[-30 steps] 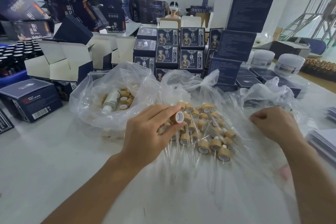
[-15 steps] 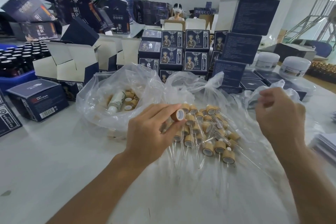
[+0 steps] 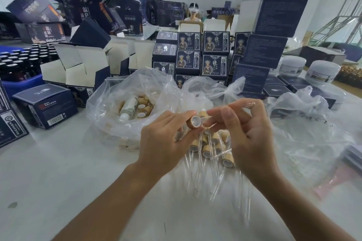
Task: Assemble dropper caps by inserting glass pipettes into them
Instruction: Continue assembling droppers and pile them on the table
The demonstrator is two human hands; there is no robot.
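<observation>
- The left hand pinches a bamboo-coloured dropper cap between thumb and fingertips; the cap's open white-lined mouth faces toward 3 o'clock, slightly toward the camera.
- The right hand pinches a glass pipette between thumb and forefinger; the tube is clear and faint, and its far end shows beyond the fingers near 2 o'clock.
- The pipette's long axis runs roughly from 2 o'clock down to 8 o'clock, its near tip just beside the cap's mouth; whether the tip has already entered the opening I cannot tell, as the glass blurs against the white liner.
- The two hands are close together, thumb tips almost meeting over the cap; the cap lies at 9 o'clock from the right hand, and the pipette at 3 o'clock from the left.
- My judgement: the coming move turns on lining the tube's axis up with the cap's bore, then pushing along the 2-to-8 line; the right hand would drive while the left braces; a tilted entry could jam or snap the thin glass.
- Beneath the hands, at 6 o'clock, finished droppers lie in a heap on a clear plastic sheet; loose caps sit in a plastic bag at 10 o'clock.
</observation>
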